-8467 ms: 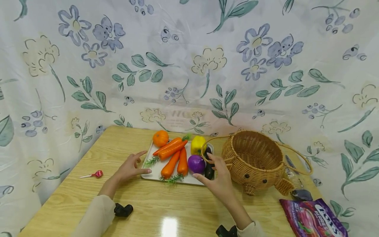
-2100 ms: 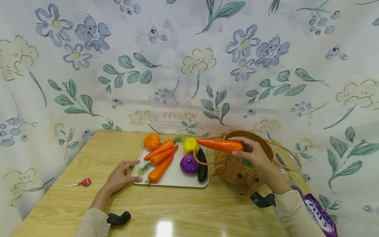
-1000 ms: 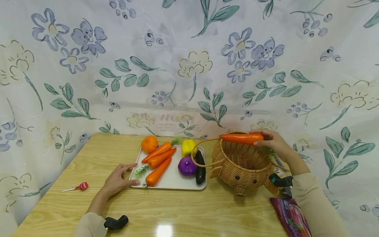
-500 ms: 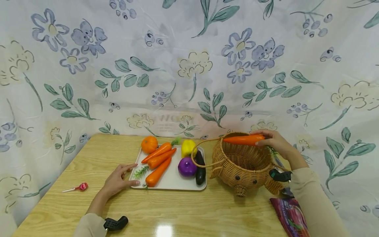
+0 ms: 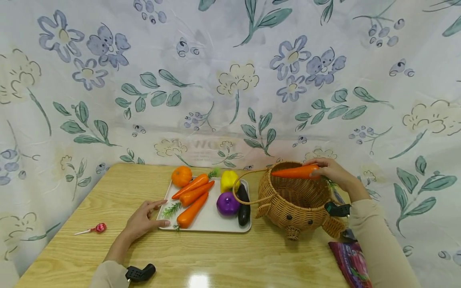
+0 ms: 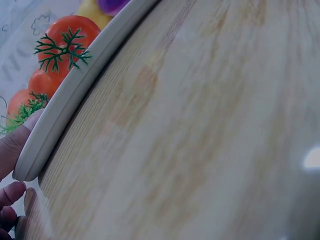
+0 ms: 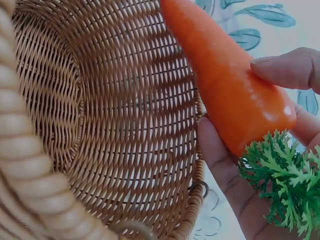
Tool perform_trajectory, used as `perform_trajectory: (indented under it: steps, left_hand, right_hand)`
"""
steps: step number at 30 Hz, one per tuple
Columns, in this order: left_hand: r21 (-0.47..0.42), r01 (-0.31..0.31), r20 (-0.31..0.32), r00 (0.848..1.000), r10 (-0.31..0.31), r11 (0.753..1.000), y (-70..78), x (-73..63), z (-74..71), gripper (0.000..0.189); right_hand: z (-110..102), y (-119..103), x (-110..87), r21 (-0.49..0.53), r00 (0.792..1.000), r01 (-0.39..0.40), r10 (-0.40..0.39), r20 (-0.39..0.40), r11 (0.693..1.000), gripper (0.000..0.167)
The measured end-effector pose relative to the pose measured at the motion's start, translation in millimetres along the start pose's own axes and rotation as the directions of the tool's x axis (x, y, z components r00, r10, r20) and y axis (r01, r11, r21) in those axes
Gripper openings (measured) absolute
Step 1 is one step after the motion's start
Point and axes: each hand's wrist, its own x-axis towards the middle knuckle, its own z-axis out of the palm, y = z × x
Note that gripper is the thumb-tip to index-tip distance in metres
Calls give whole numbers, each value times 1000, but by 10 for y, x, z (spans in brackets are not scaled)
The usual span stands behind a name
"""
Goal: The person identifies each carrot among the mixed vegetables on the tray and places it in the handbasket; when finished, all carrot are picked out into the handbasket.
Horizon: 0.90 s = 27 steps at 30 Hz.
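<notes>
My right hand (image 5: 333, 173) holds an orange toy carrot (image 5: 296, 172) by its thick end, level over the mouth of the wicker basket (image 5: 288, 210). The right wrist view shows the thumb on one side of the carrot (image 7: 227, 82), fingers on the other and its green leaves toward the palm. My left hand (image 5: 142, 219) grips the near left corner of the white tray (image 5: 216, 224), thumb over the rim. Three carrots (image 5: 192, 210), a yellow pepper (image 5: 229, 181), a purple round vegetable (image 5: 227, 203) and a dark eggplant (image 5: 243, 206) lie on it.
A small pumpkin (image 5: 181, 176) sits at the tray's back left corner. The basket's loop handle (image 5: 235, 191) reaches over the tray's right edge. A lollipop (image 5: 97, 228) lies at left. A purple packet (image 5: 349, 260) is at right, partly behind the sleeve. Floral cloth (image 5: 201, 120) hangs behind.
The right hand took one carrot from the tray and carried it right to the basket. In the last half second the carrot sank slightly. The left hand has stayed at the tray corner.
</notes>
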Motion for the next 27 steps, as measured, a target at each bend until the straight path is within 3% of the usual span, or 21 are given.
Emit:
perform_trajectory:
  steps: [11, 21, 27]
  left_hand:
    - [-1, 6, 1, 1000, -6, 1000, -17, 1, 3, 73]
    - [-14, 18, 7, 1000, -18, 1000, 13, -8, -8, 73]
    - [-21, 11, 5, 1000, -11, 1000, 41, -17, -10, 71]
  right_hand:
    - [93, -28, 184, -49, 1000, -23, 24, 18, 999, 44]
    - [215, 49, 341, -185, 1000, -17, 20, 15, 983, 45]
    - [253, 49, 396, -191, 998, -45, 51, 31, 981, 46]
